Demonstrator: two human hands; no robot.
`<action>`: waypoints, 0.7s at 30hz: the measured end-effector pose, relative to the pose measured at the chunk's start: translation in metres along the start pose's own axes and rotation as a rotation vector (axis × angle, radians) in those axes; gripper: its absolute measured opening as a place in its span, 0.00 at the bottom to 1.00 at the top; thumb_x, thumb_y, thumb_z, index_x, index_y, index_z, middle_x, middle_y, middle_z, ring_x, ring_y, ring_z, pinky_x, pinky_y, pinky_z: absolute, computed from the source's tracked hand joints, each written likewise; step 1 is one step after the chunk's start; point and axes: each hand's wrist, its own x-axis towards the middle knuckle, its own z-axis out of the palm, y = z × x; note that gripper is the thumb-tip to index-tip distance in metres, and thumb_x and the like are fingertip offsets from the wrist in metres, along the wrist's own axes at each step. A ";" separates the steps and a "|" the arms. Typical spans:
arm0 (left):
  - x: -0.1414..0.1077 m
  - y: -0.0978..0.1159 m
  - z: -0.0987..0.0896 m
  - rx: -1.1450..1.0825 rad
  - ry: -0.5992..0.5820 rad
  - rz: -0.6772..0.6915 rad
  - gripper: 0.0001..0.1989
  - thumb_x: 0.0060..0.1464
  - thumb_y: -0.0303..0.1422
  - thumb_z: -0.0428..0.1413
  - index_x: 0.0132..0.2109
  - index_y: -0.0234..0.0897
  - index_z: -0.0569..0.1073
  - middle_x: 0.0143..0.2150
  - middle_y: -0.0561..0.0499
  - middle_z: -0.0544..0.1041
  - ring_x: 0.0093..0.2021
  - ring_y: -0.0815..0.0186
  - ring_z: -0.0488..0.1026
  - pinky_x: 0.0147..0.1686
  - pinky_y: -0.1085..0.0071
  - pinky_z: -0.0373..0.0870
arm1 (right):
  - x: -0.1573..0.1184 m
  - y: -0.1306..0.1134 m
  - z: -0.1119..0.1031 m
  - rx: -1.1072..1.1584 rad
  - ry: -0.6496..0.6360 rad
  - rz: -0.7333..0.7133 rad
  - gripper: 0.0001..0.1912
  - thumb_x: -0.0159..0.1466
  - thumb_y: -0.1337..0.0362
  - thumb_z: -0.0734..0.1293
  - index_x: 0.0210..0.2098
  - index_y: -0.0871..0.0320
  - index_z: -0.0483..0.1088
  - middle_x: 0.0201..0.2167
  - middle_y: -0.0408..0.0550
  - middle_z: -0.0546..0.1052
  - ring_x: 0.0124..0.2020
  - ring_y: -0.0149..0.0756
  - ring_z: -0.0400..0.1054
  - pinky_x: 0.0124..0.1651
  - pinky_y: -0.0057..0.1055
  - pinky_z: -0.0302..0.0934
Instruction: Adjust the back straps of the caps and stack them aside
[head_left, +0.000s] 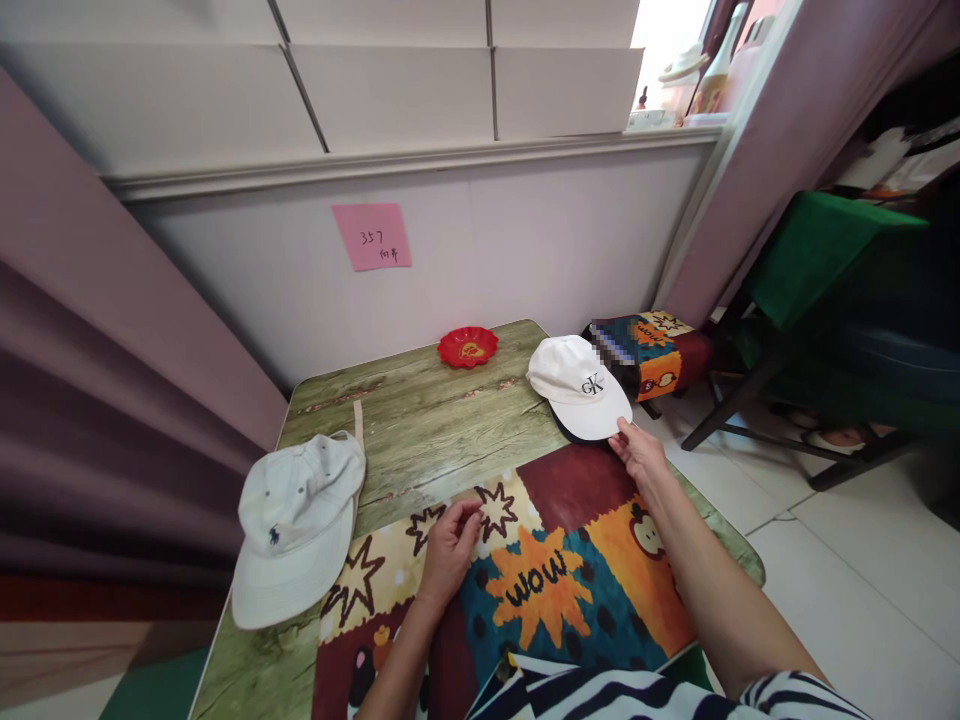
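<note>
My right hand (637, 452) pinches the brim edge of a white cap (568, 362) with dark letters on its front. That cap lies at the table's right side, with a dark rim showing under its brim. Loosely curled, my left hand (452, 540) rests over the patterned mat (576, 485), and nothing shows in its fingers. To its left a second cap, pale grey-white (304, 540) with a small dark blue emblem, lies brim toward me, its strap sticking up behind.
A red scalloped dish (468, 347) stands at the back of the wood-patterned table (405, 450). A pink note (373, 237) hangs on the wall behind. Beyond the right edge are a cloth-covered stool (660, 350) and a dark chair (731, 400) beside a seated person.
</note>
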 end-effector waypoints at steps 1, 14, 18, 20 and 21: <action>0.000 0.001 0.000 -0.001 0.001 0.000 0.14 0.59 0.41 0.54 0.44 0.37 0.75 0.32 0.50 0.78 0.29 0.64 0.73 0.33 0.69 0.71 | 0.001 0.001 -0.002 -0.037 0.013 -0.019 0.09 0.59 0.67 0.74 0.29 0.60 0.68 0.16 0.38 0.72 0.15 0.24 0.68 0.22 0.17 0.71; 0.000 -0.001 0.001 -0.023 -0.002 -0.003 0.15 0.59 0.41 0.54 0.45 0.36 0.76 0.34 0.49 0.79 0.30 0.64 0.73 0.33 0.69 0.71 | 0.011 0.002 0.010 -0.179 -0.008 0.036 0.14 0.63 0.58 0.68 0.45 0.59 0.69 0.35 0.54 0.81 0.34 0.42 0.79 0.38 0.44 0.76; -0.001 -0.003 0.001 -0.019 -0.002 -0.001 0.15 0.59 0.41 0.54 0.45 0.36 0.76 0.34 0.49 0.78 0.30 0.65 0.72 0.32 0.69 0.71 | 0.021 0.005 0.023 -0.134 0.057 0.020 0.17 0.63 0.54 0.68 0.46 0.57 0.69 0.37 0.52 0.81 0.38 0.42 0.78 0.42 0.45 0.75; -0.002 -0.005 0.002 -0.019 0.001 0.007 0.14 0.60 0.41 0.54 0.45 0.37 0.76 0.33 0.49 0.77 0.29 0.65 0.72 0.32 0.69 0.70 | 0.025 0.005 0.023 -0.124 0.062 0.011 0.14 0.62 0.57 0.69 0.44 0.59 0.70 0.30 0.49 0.80 0.32 0.40 0.77 0.39 0.44 0.76; -0.003 -0.005 0.002 -0.021 0.004 0.010 0.14 0.60 0.41 0.54 0.45 0.37 0.76 0.32 0.50 0.77 0.29 0.65 0.72 0.32 0.69 0.70 | 0.027 0.005 0.022 -0.119 0.057 0.003 0.13 0.61 0.60 0.70 0.42 0.59 0.70 0.26 0.46 0.78 0.28 0.38 0.75 0.37 0.43 0.76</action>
